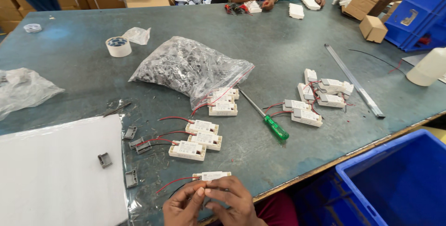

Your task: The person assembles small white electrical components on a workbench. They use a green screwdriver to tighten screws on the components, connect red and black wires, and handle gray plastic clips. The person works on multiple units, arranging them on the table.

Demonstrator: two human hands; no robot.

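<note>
My left hand (pixel 182 206) and my right hand (pixel 232 202) meet at the table's near edge, fingertips pinched together on a small dark part between them. Just beyond my fingers lies a white rectangular module (pixel 211 176) with red and black wires trailing left. Several more white modules (pixel 195 142) with red wires lie in a loose row farther in. A green-handled screwdriver (pixel 268 119) rests to their right. Small grey plastic clips (pixel 131 178) lie to the left, near a white sheet (pixel 55 170).
A clear bag of small grey parts (pixel 186 65) sits mid-table, a tape roll (pixel 119 46) behind it. Another cluster of white modules (pixel 320 96) lies right, beside a metal strip (pixel 353 79). Blue crates (pixel 395 179) stand at right. Two people work at the far edge.
</note>
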